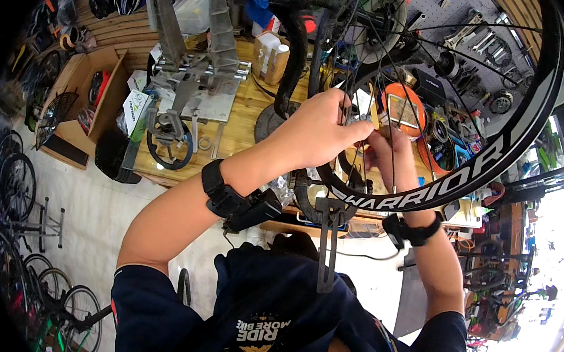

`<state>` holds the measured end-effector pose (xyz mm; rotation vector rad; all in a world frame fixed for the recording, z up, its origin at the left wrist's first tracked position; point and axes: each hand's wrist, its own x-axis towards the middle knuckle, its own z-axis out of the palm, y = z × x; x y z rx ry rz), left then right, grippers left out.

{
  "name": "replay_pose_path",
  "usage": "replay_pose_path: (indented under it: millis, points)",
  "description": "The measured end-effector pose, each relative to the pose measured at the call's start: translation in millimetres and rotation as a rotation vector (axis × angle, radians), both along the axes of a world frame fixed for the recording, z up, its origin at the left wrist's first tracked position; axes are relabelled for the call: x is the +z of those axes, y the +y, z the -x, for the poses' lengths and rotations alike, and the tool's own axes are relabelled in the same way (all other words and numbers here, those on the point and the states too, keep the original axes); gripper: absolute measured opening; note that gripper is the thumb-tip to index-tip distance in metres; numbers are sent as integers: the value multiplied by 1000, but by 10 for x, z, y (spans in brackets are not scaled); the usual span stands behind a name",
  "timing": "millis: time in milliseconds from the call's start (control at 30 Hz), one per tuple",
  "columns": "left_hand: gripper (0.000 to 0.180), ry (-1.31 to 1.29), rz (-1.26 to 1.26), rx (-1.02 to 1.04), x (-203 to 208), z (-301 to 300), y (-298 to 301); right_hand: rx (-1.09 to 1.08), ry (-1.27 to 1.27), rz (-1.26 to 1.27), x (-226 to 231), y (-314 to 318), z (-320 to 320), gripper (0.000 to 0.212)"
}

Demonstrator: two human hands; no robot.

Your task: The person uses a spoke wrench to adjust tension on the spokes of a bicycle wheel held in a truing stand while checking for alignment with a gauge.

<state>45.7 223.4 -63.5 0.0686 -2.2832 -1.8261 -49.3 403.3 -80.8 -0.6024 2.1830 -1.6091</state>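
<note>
A bicycle wheel with a black, white-lettered rim (526, 129) stands in front of me at the right, its thin black spokes crossing above the bench. My left hand (321, 127) reaches in at the spokes, thumb and fingers closed. A thin yellowish strip (374, 106) shows just above the thumb tip; whether I hold it is unclear. My right hand (387, 155) is behind the spokes, its curled fingers close to my left thumb. What sits between the fingertips of either hand is hidden. A grey metal bracket (329, 229) hangs below the rim.
Under the wheel lies a wooden workbench (237, 127) bearing a metal truing stand (198, 96), a cardboard carton (265, 60) and an orange round dish (416, 102). Tools hang on a pegboard (446, 17) behind. Bicycles (83, 314) line the left; an open wooden box (81, 100) stands beside the bench.
</note>
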Motion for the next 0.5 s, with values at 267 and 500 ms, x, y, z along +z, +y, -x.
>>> replay_pose_path:
  millis: [267,500]
  points:
    - [64,24,90,-11,-22,0,-17,272,-476,151,213,156,-277,23]
    - [68,47,114,8,-74,-4,-17,251,-354,130,96,135,-297,32]
